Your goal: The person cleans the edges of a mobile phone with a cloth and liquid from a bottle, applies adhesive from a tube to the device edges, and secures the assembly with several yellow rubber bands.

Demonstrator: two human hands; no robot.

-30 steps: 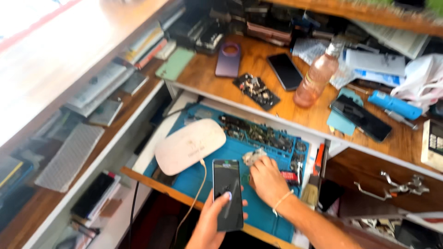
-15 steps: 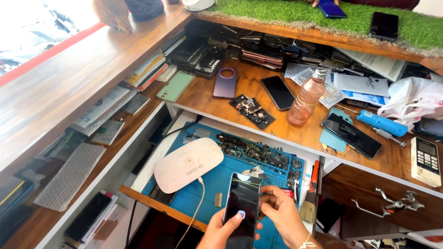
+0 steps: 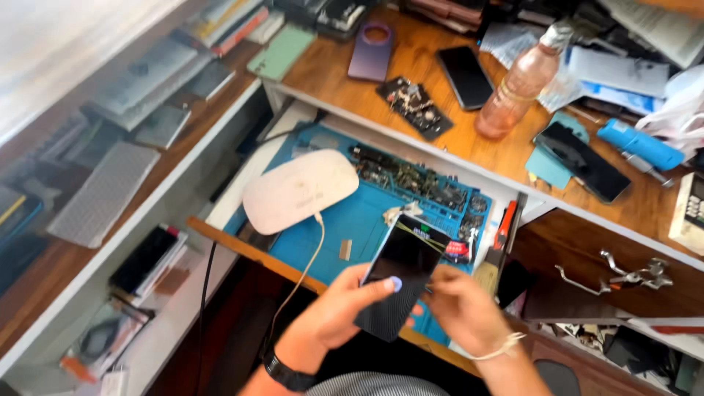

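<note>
My left hand [image 3: 339, 312] grips a black smartphone [image 3: 401, 275] by its lower left edge, the thumb lying on the dark screen. The phone is tilted above the front edge of a blue repair mat [image 3: 352, 224]. My right hand [image 3: 466, 312] is at the phone's right edge, fingers curled against it; what they pinch is hidden. A thin yellowish strip runs across the top of the screen. A black watch sits on my left wrist, a light band on the right.
A white oval lamp [image 3: 301, 191] with a cable lies on the mat beside small parts and a red-handled tool [image 3: 503, 226]. The wooden shelf [image 3: 447, 125] above holds a pink bottle [image 3: 522, 81], several phones and a circuit board. Keyboards lie on the left shelves.
The phone has been lifted off the mat and turned at an angle. My right hand left the parts on the mat and came to the phone's right edge. The camera tilted down.
</note>
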